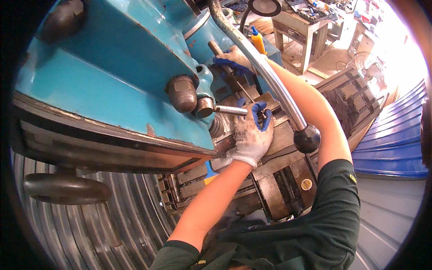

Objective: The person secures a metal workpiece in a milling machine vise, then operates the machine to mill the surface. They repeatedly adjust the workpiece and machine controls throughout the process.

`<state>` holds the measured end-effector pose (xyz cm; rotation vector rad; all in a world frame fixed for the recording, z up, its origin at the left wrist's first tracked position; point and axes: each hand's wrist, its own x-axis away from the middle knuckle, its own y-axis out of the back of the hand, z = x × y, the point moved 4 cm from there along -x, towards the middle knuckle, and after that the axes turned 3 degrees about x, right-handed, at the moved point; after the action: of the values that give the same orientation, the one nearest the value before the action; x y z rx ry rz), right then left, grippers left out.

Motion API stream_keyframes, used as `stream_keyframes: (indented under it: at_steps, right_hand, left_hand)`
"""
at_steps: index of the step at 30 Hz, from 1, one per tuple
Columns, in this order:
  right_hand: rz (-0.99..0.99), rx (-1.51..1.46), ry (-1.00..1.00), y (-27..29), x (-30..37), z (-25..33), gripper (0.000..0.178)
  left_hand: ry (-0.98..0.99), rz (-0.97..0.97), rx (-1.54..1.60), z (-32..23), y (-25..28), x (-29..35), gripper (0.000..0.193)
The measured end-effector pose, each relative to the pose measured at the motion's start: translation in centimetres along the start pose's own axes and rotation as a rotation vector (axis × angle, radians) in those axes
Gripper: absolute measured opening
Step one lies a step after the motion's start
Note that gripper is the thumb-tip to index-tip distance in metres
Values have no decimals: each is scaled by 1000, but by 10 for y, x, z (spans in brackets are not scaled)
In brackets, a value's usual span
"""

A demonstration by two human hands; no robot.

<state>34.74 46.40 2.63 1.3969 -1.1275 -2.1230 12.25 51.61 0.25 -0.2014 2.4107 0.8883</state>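
Note:
My left hand (253,135), in a pale work glove with blue-coated fingers, is beside the machine's spindle (216,127). Its thumb and forefinger curl together; whatever may be between them is too small to make out. A short chrome lever (230,110) ends against this glove. Farther off, my right hand (237,59), gloved alike, wraps round a dark metal bar (228,72). A thin rod (245,92) slants between the bar and my left hand. Below both hands lies the slotted metal machine table (272,191).
The teal machine head (121,85) fills the left. A long chrome lever with a black ball knob (307,138) crosses before my right arm. A blue-and-yellow brush (210,173) and a round yellowish disc (306,184) lie on the table; a yellow bottle (258,41) stands beyond.

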Motion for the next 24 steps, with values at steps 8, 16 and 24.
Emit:
stream_keyframes:
  at_steps: [8, 16, 24]
  right_hand:
    - [175, -225, -311, 15, -4, 4, 42]
    - [82, -17, -17, -18, 13, -24, 45]
    - [16, -450, -184, -17, 10, -26, 35]
  left_hand:
    - [-35, 26, -42, -6, 6, -4, 30]
    - [218, -41, 377, 24, -12, 3, 33]
    - [328, -113, 810, 37, -17, 6, 36]
